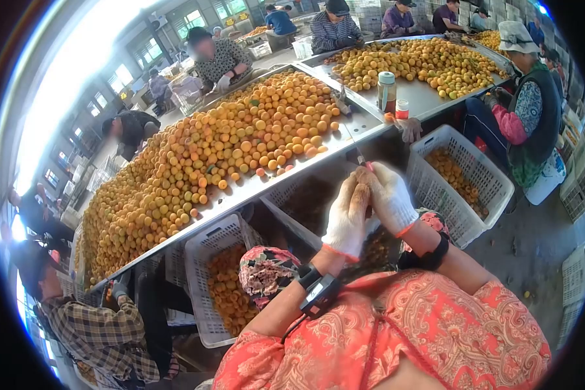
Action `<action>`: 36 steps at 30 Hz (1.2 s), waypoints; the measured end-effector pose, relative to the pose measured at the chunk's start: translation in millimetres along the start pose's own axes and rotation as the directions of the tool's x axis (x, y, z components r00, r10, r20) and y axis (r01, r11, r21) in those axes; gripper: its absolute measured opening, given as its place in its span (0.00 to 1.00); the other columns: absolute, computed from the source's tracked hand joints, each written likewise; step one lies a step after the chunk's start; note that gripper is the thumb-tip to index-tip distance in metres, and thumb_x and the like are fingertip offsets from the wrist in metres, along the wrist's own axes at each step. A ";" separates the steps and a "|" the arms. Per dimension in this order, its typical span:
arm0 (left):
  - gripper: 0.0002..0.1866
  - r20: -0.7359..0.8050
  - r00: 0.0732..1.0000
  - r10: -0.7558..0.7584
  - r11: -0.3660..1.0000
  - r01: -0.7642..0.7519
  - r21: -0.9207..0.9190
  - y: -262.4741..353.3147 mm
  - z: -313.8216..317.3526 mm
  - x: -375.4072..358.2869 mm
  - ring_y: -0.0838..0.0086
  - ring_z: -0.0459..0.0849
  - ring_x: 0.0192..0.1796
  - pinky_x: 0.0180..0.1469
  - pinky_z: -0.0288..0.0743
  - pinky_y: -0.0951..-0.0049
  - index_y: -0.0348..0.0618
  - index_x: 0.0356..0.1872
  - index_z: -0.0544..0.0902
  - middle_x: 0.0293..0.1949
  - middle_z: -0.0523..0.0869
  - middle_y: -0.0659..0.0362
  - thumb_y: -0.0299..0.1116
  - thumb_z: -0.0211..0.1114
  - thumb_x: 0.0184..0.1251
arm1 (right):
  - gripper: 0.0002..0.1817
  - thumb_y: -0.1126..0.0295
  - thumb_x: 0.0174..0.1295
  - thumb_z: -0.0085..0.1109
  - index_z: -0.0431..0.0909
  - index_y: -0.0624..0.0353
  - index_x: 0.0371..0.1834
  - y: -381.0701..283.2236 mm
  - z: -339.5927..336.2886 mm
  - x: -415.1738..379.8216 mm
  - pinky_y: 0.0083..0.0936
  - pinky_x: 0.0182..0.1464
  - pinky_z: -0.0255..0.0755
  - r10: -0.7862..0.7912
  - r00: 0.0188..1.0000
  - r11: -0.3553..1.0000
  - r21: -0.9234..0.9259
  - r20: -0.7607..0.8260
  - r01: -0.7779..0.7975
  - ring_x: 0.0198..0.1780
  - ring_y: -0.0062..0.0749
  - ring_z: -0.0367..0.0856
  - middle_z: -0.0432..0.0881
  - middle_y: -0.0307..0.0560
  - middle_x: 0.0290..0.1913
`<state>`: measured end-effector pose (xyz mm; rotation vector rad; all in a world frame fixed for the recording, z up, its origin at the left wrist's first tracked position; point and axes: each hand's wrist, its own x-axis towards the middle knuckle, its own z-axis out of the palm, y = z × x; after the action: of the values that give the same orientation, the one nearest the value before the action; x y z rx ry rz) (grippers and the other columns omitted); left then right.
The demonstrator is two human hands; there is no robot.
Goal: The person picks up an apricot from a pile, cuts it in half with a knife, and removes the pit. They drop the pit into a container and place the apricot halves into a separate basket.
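My left hand (348, 214) and my right hand (391, 200), both in white gloves with brown-stained fingers, are pressed together in front of my chest. A thin-bladed knife (361, 158) sticks up from the top of my right hand, its handle partly hidden by the fingers. The fingers of my left hand are closed against the right; what lies inside them is hidden. Beyond the hands, a large heap of apricots (240, 140) covers the metal table (247, 195). Below them stands a crate (292, 211) whose contents are dark and hard to make out.
A white crate of apricot pieces (205, 292) stands left, another crate (481, 224) right. A bottle (387, 91), a red-and-white container (402, 109) and a glove (410, 129) are near the table corner. One co-worker (533, 117) sits right, another (91, 325) left; several more work beyond.
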<state>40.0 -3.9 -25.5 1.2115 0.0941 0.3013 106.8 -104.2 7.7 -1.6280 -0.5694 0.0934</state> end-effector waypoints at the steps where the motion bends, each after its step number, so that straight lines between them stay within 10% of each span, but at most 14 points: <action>1: 0.22 -0.003 1.000 -0.001 1.000 0.001 -0.002 -0.2 1.3 -0.9 0.82 0.81 0.47 0.46 0.77 0.80 0.47 0.68 0.71 0.49 0.82 0.65 0.41 0.56 0.79 | 0.15 0.60 0.72 0.58 0.80 0.63 0.40 -1.5 0.6 -0.6 0.26 0.36 0.74 0.002 1.000 1.000 -0.002 0.003 -0.002 0.32 0.23 0.79 0.82 0.50 0.29; 9: 0.18 -0.043 0.999 0.010 0.926 -0.025 -0.377 15.5 15.3 -9.7 0.76 0.84 0.50 0.51 0.80 0.72 0.50 0.62 0.76 0.49 0.84 0.65 0.44 0.55 0.79 | 0.13 0.63 0.71 0.59 0.80 0.64 0.43 -9.0 13.2 0.9 0.27 0.36 0.73 -0.174 0.983 0.983 0.049 -0.064 0.177 0.31 0.25 0.79 0.81 0.50 0.27; 14: 0.18 -0.057 0.980 -0.190 0.836 0.131 -0.533 31.4 18.9 -19.9 0.71 0.85 0.52 0.56 0.80 0.65 0.52 0.60 0.78 0.51 0.85 0.65 0.48 0.56 0.77 | 0.11 0.63 0.67 0.61 0.78 0.61 0.38 -25.8 15.9 -5.6 0.40 0.34 0.74 -0.283 0.959 0.943 -0.186 -0.012 0.276 0.36 0.59 0.83 0.81 0.61 0.30; 21: 0.18 -0.019 0.966 -0.257 0.685 0.168 -0.709 29.6 14.6 -19.3 0.67 0.83 0.56 0.59 0.78 0.62 0.54 0.58 0.79 0.53 0.85 0.64 0.50 0.52 0.77 | 0.11 0.64 0.63 0.63 0.74 0.59 0.33 -29.6 16.5 -11.0 0.44 0.34 0.74 -0.483 0.873 0.813 -0.334 0.073 0.477 0.34 0.60 0.81 0.78 0.59 0.28; 27: 0.17 -0.101 0.971 -0.218 0.813 0.123 -0.569 8.2 3.2 -4.7 0.69 0.87 0.49 0.49 0.83 0.66 0.53 0.56 0.79 0.48 0.86 0.64 0.49 0.53 0.78 | 0.12 0.63 0.64 0.63 0.73 0.60 0.35 -11.2 12.2 -0.3 0.43 0.35 0.74 -0.444 0.892 0.840 -0.306 0.084 0.447 0.35 0.59 0.81 0.79 0.59 0.29; 30: 0.14 -0.237 0.971 0.001 0.953 -0.073 -0.294 18.8 15.6 -6.3 0.83 0.74 0.21 0.18 0.64 0.82 0.50 0.51 0.79 0.30 0.80 0.67 0.45 0.54 0.79 | 0.15 0.60 0.67 0.62 0.75 0.63 0.38 -3.4 14.6 10.6 0.40 0.37 0.75 -0.232 0.973 0.973 0.002 0.007 0.232 0.38 0.56 0.84 0.82 0.62 0.33; 36: 0.14 -0.291 0.946 0.143 0.989 -0.150 -0.005 16.6 5.8 -1.9 0.82 0.69 0.15 0.14 0.57 0.81 0.46 0.44 0.78 0.23 0.77 0.66 0.44 0.50 0.81 | 0.14 0.60 0.67 0.60 0.78 0.62 0.41 -9.6 17.2 12.0 0.43 0.38 0.75 -0.223 0.974 0.951 -0.209 0.045 0.228 0.38 0.58 0.84 0.83 0.61 0.32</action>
<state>36.6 -4.4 -8.1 1.1431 0.2548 0.6093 107.7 -83.3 17.4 -1.7586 -0.7997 -0.1247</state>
